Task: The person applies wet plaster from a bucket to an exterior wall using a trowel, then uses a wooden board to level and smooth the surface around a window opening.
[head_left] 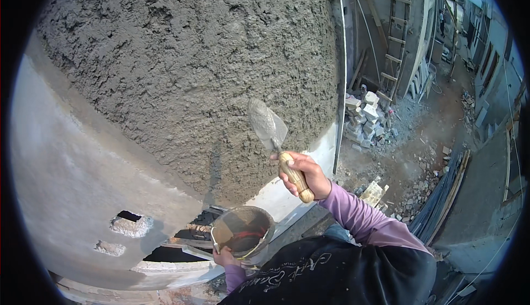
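Right hand (306, 175), one of two bare hands in view, is closed around the pale wooden handle (295, 179) of one pointed masonry trowel (267, 125), its thumb along the handle and its fingers curled beneath. Left hand (225, 256), lower and partly hidden, grips one round bucket (243, 212) by the lower-left edge of its rim; the bucket's mouth faces up, showing a reddish patch inside. Two purple sleeves (359, 211) reach the wrists, and a black garment (353, 269) with pale lettering covers the torso. The trowel blade, grey with mortar, points up and slightly left in front of one broad wall section of rough, wet-looking grey mortar (199, 67); whether the blade touches it, I cannot tell. Left of the mortar, a smoother pale wall surface (72, 139) curves down, pierced by two ragged holes: one larger hole (131, 216) and one smaller hole (109, 248). Farther off, on the ground to the right, lie one small stack of pale blocks (374, 193), one bundle of long grey rods (439, 197) and, beyond these, one heap of broken blocks (367, 114), too jumbled to count. Behind the heap leans one wooden ladder (393, 56).
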### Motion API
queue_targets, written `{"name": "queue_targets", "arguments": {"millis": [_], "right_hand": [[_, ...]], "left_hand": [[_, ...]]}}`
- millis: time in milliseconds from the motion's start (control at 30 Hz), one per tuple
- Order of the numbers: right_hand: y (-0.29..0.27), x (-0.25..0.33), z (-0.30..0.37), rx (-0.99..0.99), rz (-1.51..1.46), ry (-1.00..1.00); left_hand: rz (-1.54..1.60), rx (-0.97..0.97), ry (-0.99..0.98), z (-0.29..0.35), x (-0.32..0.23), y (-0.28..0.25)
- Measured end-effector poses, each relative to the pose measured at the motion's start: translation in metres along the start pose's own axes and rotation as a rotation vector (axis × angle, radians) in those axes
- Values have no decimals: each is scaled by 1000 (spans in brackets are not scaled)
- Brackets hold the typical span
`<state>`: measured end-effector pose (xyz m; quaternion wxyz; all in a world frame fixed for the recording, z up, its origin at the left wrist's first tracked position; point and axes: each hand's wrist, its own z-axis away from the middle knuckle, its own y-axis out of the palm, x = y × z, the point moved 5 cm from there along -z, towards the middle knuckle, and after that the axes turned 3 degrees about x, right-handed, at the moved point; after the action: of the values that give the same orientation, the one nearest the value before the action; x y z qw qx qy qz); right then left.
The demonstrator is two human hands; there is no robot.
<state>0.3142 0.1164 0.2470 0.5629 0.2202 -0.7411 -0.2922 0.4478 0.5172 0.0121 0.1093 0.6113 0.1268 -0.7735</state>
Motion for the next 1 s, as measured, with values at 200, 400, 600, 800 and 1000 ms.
{"name": "queue_targets", "arguments": {"millis": [200, 400, 600, 800, 1000], "right_hand": [[60, 168, -10, -367, 633, -1118], [70, 238, -59, -668, 649, -1848], [17, 121, -195, -557, 1597, -1028], [-90, -130, 11, -65, 1467, -68], [-290, -178, 224, -712, 1289, 838]], "left_hand": [[-170, -50, 74, -39, 59, -83], [-26, -140, 101, -31, 43, -104], [61, -239, 92, -22, 64, -109], [-39, -55, -5, -12, 49, -7], [-291, 186, 10, -36, 134, 74]]}}
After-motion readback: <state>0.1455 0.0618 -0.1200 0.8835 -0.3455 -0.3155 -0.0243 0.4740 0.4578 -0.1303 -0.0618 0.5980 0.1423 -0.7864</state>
